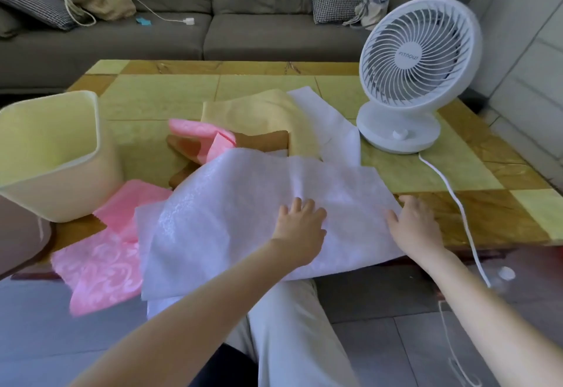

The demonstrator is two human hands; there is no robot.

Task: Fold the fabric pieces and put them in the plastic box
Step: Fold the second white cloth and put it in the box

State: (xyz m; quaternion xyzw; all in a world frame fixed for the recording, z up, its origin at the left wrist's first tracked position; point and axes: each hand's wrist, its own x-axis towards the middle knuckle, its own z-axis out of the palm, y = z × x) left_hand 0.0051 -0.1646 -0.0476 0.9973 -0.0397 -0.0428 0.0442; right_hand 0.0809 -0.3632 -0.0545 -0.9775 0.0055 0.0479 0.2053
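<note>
A large white fabric piece point(231, 204) lies spread over the near edge of the table and hangs down towards my lap. My left hand point(300, 228) presses flat on its middle with straight fingers. At the sheet's right edge rests my right hand point(416, 225), its fingers straight. A pink patterned fabric point(100, 261) hangs off the table's front left. Behind lie a crumpled pink piece point(201, 133), a yellow piece point(259, 112), a brown piece point(265, 140) and another white piece point(329, 124). The cream plastic box point(88, 155) stands open at the left.
A white desk fan point(417, 76) stands on the tiled table point(158, 97) at the right, its white cable point(457, 204) trailing off the front edge. A grey sofa point(182, 30) with cushions and bags runs along the back. My legs are under the table edge.
</note>
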